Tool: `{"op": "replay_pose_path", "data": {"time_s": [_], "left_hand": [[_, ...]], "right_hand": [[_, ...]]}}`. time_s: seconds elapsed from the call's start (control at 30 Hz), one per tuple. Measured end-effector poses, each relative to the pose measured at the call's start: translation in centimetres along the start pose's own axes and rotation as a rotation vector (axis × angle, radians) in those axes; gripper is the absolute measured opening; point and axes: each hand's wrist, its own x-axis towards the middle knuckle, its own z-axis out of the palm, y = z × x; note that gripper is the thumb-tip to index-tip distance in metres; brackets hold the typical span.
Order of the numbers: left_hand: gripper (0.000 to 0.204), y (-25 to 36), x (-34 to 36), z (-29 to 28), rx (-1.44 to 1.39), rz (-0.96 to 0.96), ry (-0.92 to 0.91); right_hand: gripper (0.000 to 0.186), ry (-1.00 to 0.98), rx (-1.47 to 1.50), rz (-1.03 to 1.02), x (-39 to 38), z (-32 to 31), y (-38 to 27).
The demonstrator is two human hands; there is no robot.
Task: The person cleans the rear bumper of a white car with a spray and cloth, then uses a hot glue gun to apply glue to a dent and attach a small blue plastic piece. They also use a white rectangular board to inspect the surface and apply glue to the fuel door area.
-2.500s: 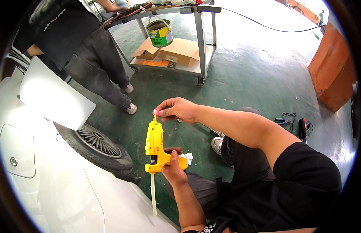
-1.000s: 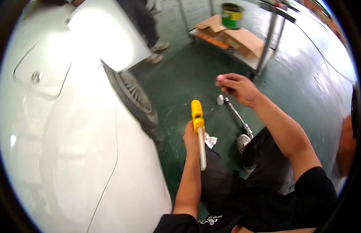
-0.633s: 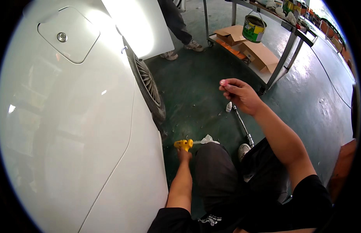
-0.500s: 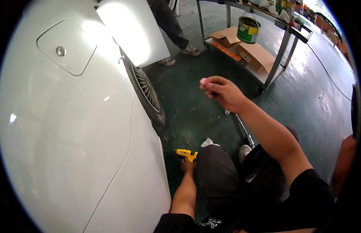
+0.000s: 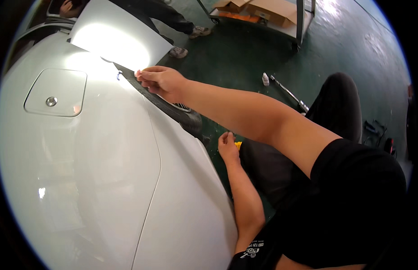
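Note:
My right hand (image 5: 160, 83) stretches out to the white car body (image 5: 105, 180) and touches it at the edge of the wheel arch. Its fingertips pinch a small pink piece (image 5: 138, 73). My left hand (image 5: 228, 146) is down low beside the car, fingers curled over a yellow glue gun (image 5: 238, 145). Only a sliver of the gun shows. The tyre (image 5: 184, 112) lies just under my right forearm.
A fuel flap (image 5: 56, 92) sits on the panel to the left. Another person stands behind a white board (image 5: 119, 40) at the top. A metal rod tool (image 5: 287, 92) lies on the green floor, and a cart with cardboard boxes (image 5: 263, 9) stands beyond it.
My right hand has moved from mid-air leftward onto the car panel by the wheel arch. My left hand lowered the glue gun toward the floor. The view has tilted toward the car.

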Motion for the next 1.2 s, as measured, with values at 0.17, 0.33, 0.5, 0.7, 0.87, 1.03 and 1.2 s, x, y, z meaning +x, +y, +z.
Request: {"op": "replay_pose_path", "data": {"time_s": [0.17,0.33,0.5,0.7,0.87,1.03,1.2], "left_hand": [[0.023,-0.6,-1.3,0.1,-0.112,-0.063,-0.1],[0.024,0.6,-2.0,-0.8,-0.192,-0.066,-0.048],[0.025,0.1,-1.6,-2.3,-0.214,-0.07,-0.039],[0.026,-0.2,-1.3,-2.9,-0.229,-0.058,-0.051],[0.024,0.1,-1.6,-2.9,-0.207,-0.063,-0.092],[0.023,0.1,-1.4,-2.7,-0.237,-0.058,-0.085],[0.022,0.3,-1.5,-2.8,-0.256,-0.068,-0.079]], "right_hand": [[0.012,0.09,0.068,-0.032,2.1,1.6,2.5],[0.013,0.166,0.047,-0.088,2.8,1.7,3.7],[0.014,0.201,0.004,-0.108,3.0,3.0,3.7],[0.02,0.224,-0.06,-0.145,3.0,3.7,3.2],[0.025,0.228,-0.104,-0.196,3.2,3.9,3.1],[0.025,0.229,-0.113,-0.254,3.5,4.2,3.5],[0.024,0.232,-0.098,-0.263,3.2,4.3,3.6]]}}
